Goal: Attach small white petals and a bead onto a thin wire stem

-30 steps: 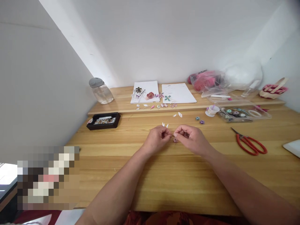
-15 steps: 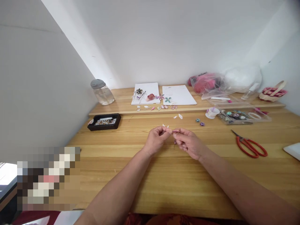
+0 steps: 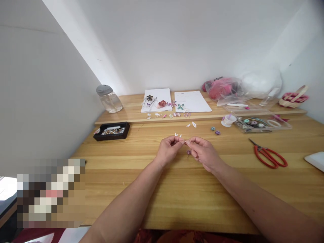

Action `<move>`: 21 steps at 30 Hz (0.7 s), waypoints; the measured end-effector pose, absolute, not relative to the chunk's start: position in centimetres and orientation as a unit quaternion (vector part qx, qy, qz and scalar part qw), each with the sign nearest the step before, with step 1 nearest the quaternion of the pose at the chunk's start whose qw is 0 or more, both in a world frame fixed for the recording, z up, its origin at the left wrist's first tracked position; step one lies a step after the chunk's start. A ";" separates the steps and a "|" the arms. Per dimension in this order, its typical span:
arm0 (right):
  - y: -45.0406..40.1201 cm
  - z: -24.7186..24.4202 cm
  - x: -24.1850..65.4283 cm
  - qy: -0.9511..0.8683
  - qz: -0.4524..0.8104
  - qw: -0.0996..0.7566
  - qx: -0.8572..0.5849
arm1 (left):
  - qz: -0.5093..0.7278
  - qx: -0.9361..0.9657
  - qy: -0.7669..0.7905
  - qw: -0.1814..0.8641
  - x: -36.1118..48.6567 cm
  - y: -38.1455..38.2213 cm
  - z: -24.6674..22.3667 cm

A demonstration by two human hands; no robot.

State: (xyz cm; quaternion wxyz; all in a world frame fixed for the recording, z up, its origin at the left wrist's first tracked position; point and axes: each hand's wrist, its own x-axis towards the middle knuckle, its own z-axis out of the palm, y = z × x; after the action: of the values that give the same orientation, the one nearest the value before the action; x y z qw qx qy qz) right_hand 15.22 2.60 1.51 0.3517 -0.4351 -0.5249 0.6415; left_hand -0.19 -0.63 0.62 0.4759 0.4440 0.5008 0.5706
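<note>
Thumb and fingertips of my left hand (image 3: 170, 150) are pinched together, meeting those of my right hand (image 3: 204, 152) above the table. Between them is a small pinkish piece (image 3: 186, 142), mostly hidden by the fingers, so its exact kind is unclear. Both hands are closed on it. A small purple bobbin-like item (image 3: 189, 152) shows just under my right fingers; whether it hangs or lies on the table I cannot tell. White pointed paper-like pieces (image 3: 178, 135) lie just beyond my left hand, and more white cut pieces (image 3: 194, 124) farther back.
Red-handled scissors (image 3: 270, 156) lie at right. Two small bobbins (image 3: 217, 132), a white spool (image 3: 229, 120) and a clear box of supplies (image 3: 263, 124) sit behind. A black tray of beads (image 3: 111, 131) and a water bottle (image 3: 109, 99) stand at left. Petals and flowers (image 3: 162, 104) line the raised shelf.
The pinkish piece shows less between my fingertips now. My right fingers have shifted slightly, leaving more of the purple bobbin-like item in sight. The view has moved a little.
</note>
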 end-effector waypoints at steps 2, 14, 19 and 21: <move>2.6 1.6 15.2 -0.524 0.640 0.355 -0.436 | 0.571 0.434 0.496 0.489 -0.2 -0.7 0.6; 2.5 1.7 15.2 -0.528 0.635 0.357 -0.436 | 0.570 0.406 0.506 0.504 -0.1 -0.8 0.7; 2.5 1.7 15.2 -0.528 0.637 0.348 -0.440 | 0.562 0.411 0.517 0.498 -0.1 -0.7 0.7; 2.6 1.7 15.3 -0.528 0.638 0.347 -0.440 | 0.559 0.413 0.517 0.499 -0.2 -0.7 0.7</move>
State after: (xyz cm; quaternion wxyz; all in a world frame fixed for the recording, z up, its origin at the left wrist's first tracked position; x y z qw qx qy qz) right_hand 15.27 2.56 1.72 0.3469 -0.4401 -0.5280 0.6382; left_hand -0.15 -0.70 0.73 0.4991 0.4134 0.5173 0.5590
